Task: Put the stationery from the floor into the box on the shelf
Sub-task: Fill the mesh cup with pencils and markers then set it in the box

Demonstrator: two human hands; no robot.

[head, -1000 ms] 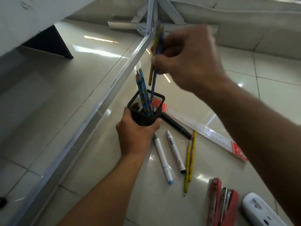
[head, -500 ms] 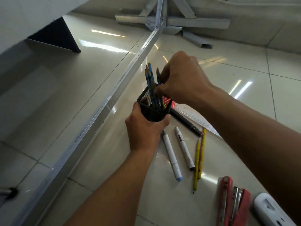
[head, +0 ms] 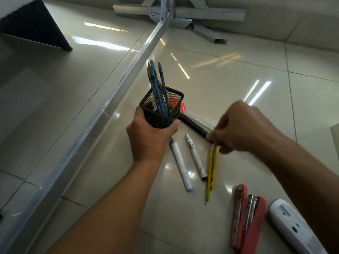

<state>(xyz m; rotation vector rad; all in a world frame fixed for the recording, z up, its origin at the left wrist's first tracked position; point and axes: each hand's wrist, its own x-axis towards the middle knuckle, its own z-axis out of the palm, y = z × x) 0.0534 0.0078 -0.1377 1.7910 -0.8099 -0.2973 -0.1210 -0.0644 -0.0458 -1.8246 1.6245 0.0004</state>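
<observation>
Left hand [head: 148, 138] wraps the mesh cup [head: 165, 118]. Right hand [head: 244, 129], fingers [head: 213, 137] curled at the yellow pencils [head: 211, 169] beside the cup; grip unclear in the blur. Light, stiff, slick: pinch both near the top.

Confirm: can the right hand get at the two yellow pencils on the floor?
Probably yes. The right hand is at the upper ends of the yellow pencils; nothing lies on them, the white marker only beside. Blur hides whether its fingers touch.
</observation>
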